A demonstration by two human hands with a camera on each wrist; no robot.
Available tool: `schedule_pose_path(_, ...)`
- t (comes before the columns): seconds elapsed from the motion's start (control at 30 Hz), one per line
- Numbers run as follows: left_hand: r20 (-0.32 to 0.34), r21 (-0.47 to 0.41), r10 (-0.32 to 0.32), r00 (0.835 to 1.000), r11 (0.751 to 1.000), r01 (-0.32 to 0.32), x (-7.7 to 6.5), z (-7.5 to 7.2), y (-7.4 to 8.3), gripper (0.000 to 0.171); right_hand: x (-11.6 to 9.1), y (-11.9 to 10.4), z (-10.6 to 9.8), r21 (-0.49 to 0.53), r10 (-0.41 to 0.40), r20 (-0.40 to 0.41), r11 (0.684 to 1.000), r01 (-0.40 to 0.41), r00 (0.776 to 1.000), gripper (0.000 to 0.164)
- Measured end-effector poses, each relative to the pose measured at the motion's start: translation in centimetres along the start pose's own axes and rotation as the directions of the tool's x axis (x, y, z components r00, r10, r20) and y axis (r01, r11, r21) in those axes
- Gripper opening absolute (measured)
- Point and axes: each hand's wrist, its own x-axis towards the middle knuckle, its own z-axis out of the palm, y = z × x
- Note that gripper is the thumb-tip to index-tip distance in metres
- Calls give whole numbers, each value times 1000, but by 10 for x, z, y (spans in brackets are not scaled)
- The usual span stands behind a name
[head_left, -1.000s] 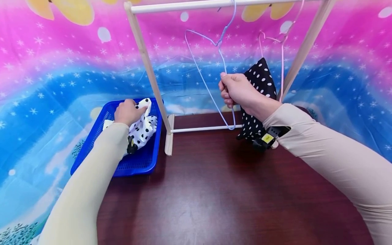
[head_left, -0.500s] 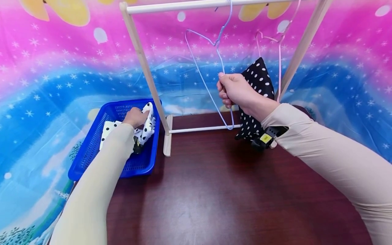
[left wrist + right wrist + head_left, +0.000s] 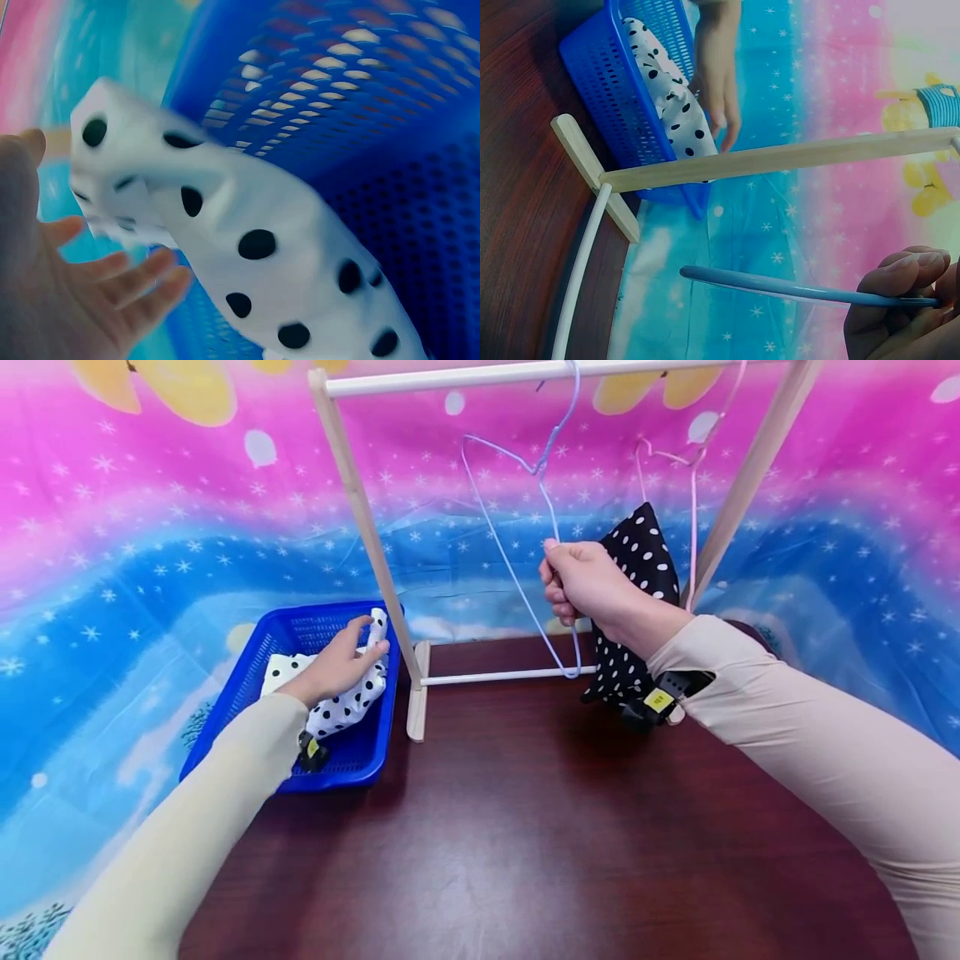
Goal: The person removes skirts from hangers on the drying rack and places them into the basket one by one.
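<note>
Pink-and-blue backdrop rises behind the dark table. At left, white dotted fabric lies in a blue basket, just beside the left hand, fingers spread; farther right, the right hand grips a blue hanger.

A dark red-brown tabletop with wood grain, a pale wooden rack standing upright on it, the tabletop gleaming softly in front of the rack, a blue perforated basket sitting just to the left of the rack
</note>
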Motion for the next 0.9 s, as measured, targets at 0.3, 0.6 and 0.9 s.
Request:
schedule_pose_path(0.3,-66,447,203,977,882,-153,-38,18,20,39,-3,1,-2,4,-3,-3,1000,3,1000,46)
schedule_pose_path(0.6,-51,686,300,953,704,-185,-37,23,29,25,-4,1,-2,11,-6,0,1000,6,1000,46)
schedule_pose_path(0.9,-118,687,232,965,721,-89,-39,25,28,18,-4,-1,-1,7,-5,10,1000,5,1000,46)
